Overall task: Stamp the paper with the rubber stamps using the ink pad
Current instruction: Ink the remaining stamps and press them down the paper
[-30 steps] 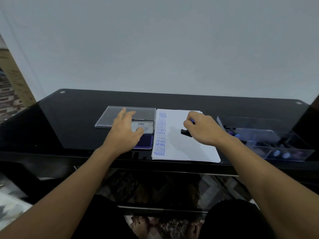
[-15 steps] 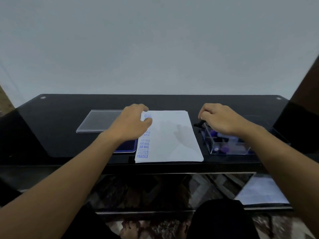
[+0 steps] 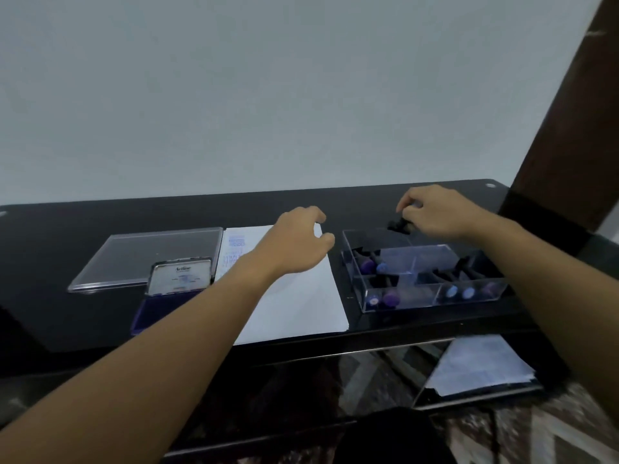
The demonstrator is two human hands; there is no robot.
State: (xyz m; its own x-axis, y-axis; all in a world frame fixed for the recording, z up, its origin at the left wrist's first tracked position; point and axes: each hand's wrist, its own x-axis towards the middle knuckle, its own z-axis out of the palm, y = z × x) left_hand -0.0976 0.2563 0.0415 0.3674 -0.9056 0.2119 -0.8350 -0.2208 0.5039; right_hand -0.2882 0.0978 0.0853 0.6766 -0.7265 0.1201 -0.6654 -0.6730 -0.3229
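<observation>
Stamp [image 3: 398,226] lies roughly level, pointing left, pinched in right grip [image 3: 435,213] — left grip [image 3: 298,242] loosely apart over paper [image 3: 301,296].

We see the left forearm [image 3: 167,346] and right forearm [image 3: 542,262] extended forward, bare. The left hand [image 3: 298,244] hovers palm down, fingers loosely curled, holding nothing. The right hand [image 3: 432,212], farther forward, pinches a black stamp [image 3: 398,226] in its curled fingertips.

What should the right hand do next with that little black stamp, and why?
Probably lower the stamp into the clear box: the right hand pinches it just above the box's far compartment, while the left hand hovers open over the paper.
</observation>
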